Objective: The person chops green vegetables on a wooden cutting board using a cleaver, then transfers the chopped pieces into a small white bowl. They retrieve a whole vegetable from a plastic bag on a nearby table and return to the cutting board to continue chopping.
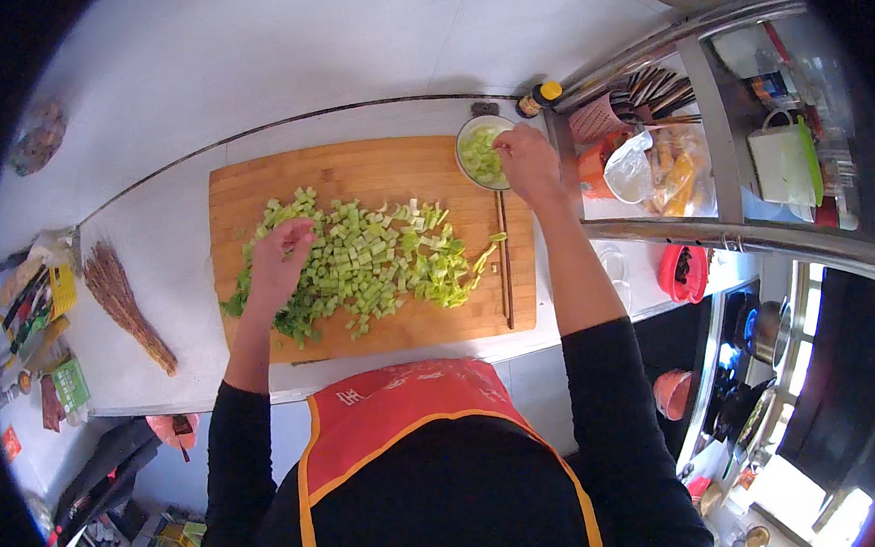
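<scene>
Chopped pale green celery [361, 255] lies spread over a wooden cutting board [401, 163], with darker leafy bits at its left side. My left hand [286, 253] is over the left part of the pile, fingers curled; whether it holds a piece cannot be told. At the board's back right corner stands a white bowl [463, 168] with more cut celery in it. My right hand [527, 159] is at the bowl's right rim, fingertips together over the celery; whether they pinch a piece is unclear. Dark chopsticks [506, 269] lie along the board's right side, below the bowl.
A brush of bundled twigs [128, 307] lies left of the board. Behind the bowl stands a jar with a yellow lid [549, 91]. A metal-framed shelf [660, 230] with bags and utensils rises at the right, and a red plastic bowl [683, 273] sits beneath it.
</scene>
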Available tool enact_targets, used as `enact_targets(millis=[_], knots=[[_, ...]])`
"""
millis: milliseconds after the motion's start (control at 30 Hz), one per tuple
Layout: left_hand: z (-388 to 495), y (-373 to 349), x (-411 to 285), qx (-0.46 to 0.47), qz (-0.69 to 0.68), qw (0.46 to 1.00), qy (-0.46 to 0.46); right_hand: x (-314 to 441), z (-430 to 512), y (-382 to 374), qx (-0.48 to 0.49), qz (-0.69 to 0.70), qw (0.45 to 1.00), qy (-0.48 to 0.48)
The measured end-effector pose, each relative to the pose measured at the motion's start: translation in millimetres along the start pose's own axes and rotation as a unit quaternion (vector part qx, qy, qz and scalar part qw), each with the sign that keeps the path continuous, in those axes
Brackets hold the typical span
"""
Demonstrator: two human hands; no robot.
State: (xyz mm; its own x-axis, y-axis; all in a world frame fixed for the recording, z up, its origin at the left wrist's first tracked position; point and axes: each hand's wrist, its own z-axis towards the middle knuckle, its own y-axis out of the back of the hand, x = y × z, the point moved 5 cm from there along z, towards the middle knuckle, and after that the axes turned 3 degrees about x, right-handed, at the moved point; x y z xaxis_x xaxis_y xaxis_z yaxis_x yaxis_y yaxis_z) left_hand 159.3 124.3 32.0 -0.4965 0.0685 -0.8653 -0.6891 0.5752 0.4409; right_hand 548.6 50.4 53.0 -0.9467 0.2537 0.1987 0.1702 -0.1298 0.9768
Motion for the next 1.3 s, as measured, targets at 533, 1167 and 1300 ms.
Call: enact_targets(millis=[533, 1167, 1300], knots=[[0.5, -32.7, -20.9, 0.003, -0.012, 0.999, -0.045, 1.3, 16.1, -25.5, 0.104, -0.067, 0.992, -0.005], [-12.0, -38.1, -14.2, 0.010, -0.035, 0.999, -0.035, 4.1, 9.7, -29.1, 0.138, -0.016, 0.989, -0.050], [-13.9, -37.6, -14.1, 0.013, -0.059, 0.998, -0.037, -2.3, 9.0, -37.1, 0.127, 0.047, 0.989, -0.053]])
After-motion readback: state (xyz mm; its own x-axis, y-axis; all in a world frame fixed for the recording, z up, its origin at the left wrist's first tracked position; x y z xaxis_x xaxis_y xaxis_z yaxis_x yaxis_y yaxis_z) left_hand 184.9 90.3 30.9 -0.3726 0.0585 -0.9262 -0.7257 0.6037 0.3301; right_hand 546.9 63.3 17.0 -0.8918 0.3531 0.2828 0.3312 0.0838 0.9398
